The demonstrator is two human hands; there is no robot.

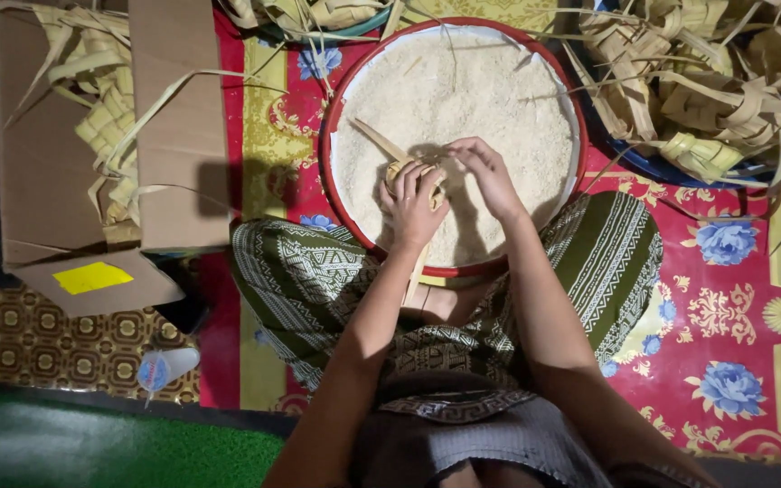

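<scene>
Pouch wrapped in your left hand fingers, gripped over basin rice. Your right hand fingertips pinch pouch's top, just beside left fingers.

Light falls from above onto the white rice in the basin, the brightest patch in view, a little washed out. My left hand and right hand throw a soft dark shadow across the grains below them. The cardboard box casts a shadow to its right. The lower left corner sinks into gloom. Focus holds at centre; the edges bow slightly and soften.
</scene>
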